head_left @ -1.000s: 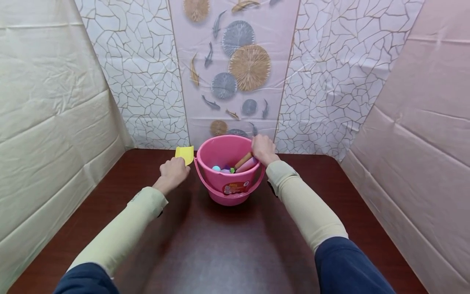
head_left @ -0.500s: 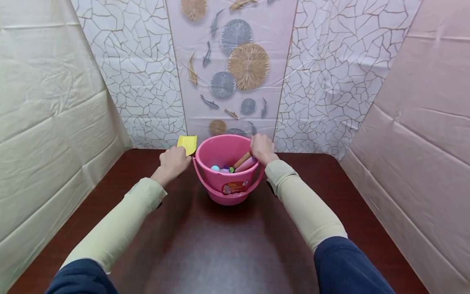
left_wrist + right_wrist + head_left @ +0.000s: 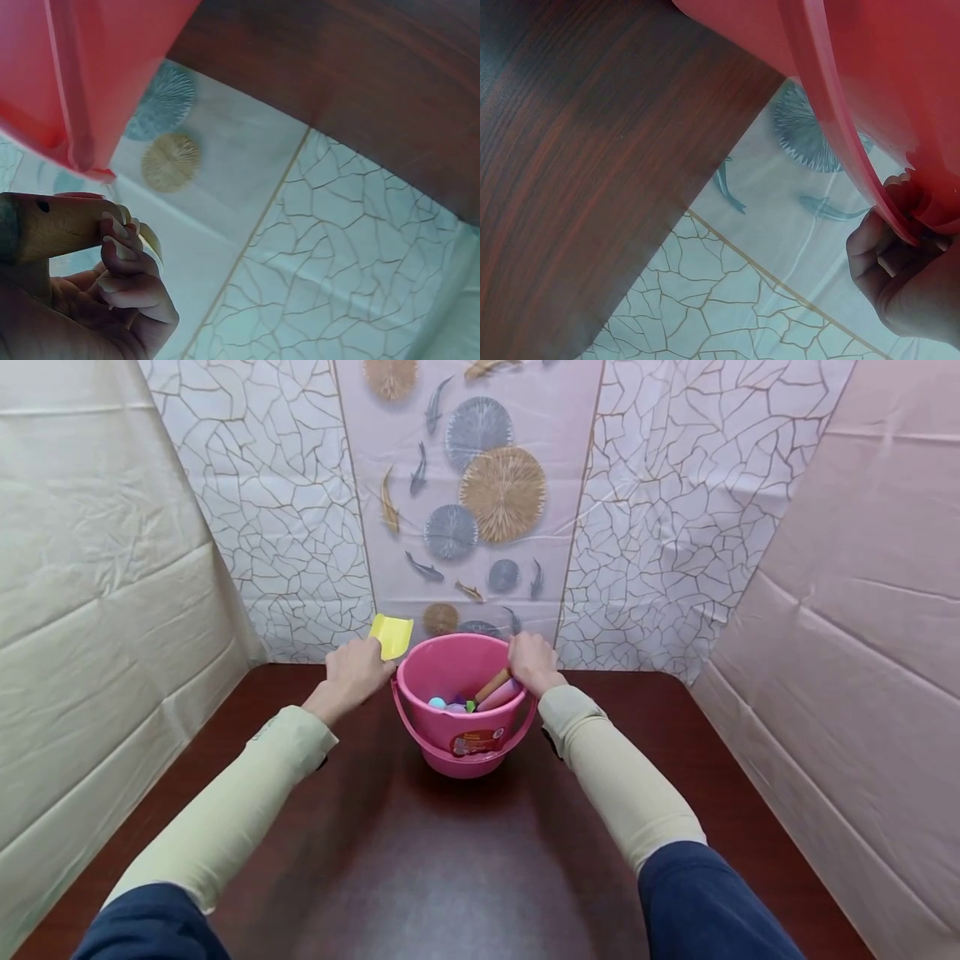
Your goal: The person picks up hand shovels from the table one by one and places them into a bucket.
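Note:
In the head view my left hand grips a small yellow shovel, raised just left of the pink bucket. The left wrist view shows the fingers curled round its wooden handle, beside the bucket wall. My right hand grips the bucket's right rim, fingers curled near the end of the bail handle. Inside the bucket lie a light blue ball, a green piece, a wooden handle and a pinkish-purple item. The bucket's lower contents are hidden.
The bucket stands toward the far edge of a dark red-brown table. Behind it hangs a patterned cloth. Pale cloth walls close in the left and right sides.
My left hand has lifted the shovel upward, its yellow blade rising and shifting right to above the bucket's rim height. My right hand keeps its grip on the bucket, which stays in place.

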Available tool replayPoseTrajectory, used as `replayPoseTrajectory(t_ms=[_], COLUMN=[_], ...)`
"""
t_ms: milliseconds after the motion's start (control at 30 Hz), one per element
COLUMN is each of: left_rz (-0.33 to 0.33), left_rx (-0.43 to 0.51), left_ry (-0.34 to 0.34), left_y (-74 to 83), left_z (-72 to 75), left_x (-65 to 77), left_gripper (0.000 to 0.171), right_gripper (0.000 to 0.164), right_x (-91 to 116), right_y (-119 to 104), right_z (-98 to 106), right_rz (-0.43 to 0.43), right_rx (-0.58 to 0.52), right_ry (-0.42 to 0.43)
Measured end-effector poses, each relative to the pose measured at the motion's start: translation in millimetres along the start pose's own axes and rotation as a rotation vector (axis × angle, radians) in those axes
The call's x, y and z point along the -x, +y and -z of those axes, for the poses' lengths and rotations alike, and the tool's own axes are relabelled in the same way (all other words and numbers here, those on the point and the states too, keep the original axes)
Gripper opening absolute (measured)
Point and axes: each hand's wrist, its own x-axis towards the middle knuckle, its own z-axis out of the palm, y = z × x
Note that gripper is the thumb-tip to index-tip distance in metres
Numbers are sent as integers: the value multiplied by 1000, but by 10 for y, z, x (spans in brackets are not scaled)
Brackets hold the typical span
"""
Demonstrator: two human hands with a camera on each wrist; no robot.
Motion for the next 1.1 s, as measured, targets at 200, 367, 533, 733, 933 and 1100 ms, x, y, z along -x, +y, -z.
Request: replayPoseTrajectory(t_ms=[200, 367, 533, 733, 933, 1100], left_rz=[-49, -101, -147, -206, -241, -256], left_rx=[-6, -24, -43, -74, -93, -133], left_ry=[-24, -46, -60, -108, -157, -183], left_y=[102, 179, 247, 331, 419, 477], left_z=[56, 61, 72, 83, 46, 19], left_x=[-35, -62, -93, -137, -195, -223], left_gripper=[24, 18, 18, 20, 19, 19], right_gripper=[48, 47, 47, 48, 48, 47], right_x=[9, 9, 0, -7, 2, 7], right_y=[-8, -5, -7, -6, -5, -10], right_z=[-5, -24, -13, -6, -9, -1], right_rz=[-7, -9, -9, 5, 4, 2], right_rx=[1, 1, 4, 0, 6, 8], right_ry=[-16, -8, 1, 6, 6, 10])
